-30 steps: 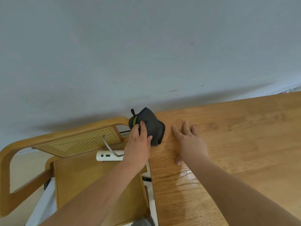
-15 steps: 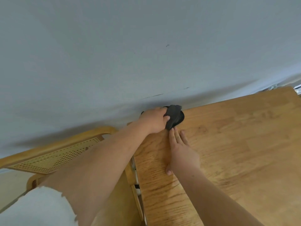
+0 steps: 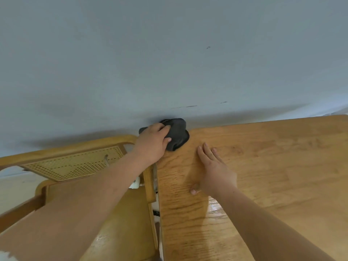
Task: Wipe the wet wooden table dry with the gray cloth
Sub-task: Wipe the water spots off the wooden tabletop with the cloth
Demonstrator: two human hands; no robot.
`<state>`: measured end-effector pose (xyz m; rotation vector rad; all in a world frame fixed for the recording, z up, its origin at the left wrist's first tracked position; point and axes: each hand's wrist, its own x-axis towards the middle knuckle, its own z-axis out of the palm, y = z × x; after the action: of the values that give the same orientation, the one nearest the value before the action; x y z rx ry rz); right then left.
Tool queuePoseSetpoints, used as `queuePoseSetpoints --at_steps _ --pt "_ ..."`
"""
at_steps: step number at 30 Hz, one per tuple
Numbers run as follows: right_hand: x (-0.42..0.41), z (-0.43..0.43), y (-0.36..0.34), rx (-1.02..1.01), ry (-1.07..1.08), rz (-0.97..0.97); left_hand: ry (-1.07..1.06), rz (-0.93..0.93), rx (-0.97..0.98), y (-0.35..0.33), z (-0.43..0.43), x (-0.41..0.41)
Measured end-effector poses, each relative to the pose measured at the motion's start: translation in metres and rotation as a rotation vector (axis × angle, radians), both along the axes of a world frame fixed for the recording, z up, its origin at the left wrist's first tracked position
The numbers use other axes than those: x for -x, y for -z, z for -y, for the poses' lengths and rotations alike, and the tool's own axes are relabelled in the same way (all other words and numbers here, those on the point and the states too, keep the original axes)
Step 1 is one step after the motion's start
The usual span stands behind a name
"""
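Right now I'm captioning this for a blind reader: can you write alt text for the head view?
A person's left hand presses a bunched gray cloth onto the far corner of a wooden table beside a pale wall. The right hand rests flat nearby, and a wooden chair stands at left.

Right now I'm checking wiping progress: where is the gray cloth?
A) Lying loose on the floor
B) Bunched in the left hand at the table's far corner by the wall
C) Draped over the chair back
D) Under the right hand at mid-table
B: the left hand clutches the bunched gray cloth at the wooden table's far corner against the wall; the right hand lies flat and empty.
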<state>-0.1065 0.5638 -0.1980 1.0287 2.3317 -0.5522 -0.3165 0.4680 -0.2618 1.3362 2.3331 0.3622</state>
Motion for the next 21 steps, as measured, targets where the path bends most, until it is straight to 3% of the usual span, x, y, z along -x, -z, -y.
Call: queuePoseSetpoints --at_steps 6,12,15,17,21 --pt "-0.026 -0.053 -0.019 0.217 0.237 -0.257 0.054 -0.194 -0.033 -0.007 0.01 -0.097" --pt "-0.054 -0.104 -0.031 -0.026 -0.05 -0.189 0.249 -0.16 -0.021 -0.014 0.023 -0.224" --pt "-0.076 -0.133 -0.028 -0.041 -0.194 -0.136 0.312 -0.163 -0.002 -0.019 0.019 -0.213" --pt "-0.089 -0.155 -0.028 -0.098 -0.266 -0.113 0.148 -0.208 0.084 -0.023 -0.001 -0.192" --pt "-0.092 -0.196 -0.031 -0.165 -0.276 0.0 -0.365 -0.105 0.232 -0.03 -0.062 -0.183"
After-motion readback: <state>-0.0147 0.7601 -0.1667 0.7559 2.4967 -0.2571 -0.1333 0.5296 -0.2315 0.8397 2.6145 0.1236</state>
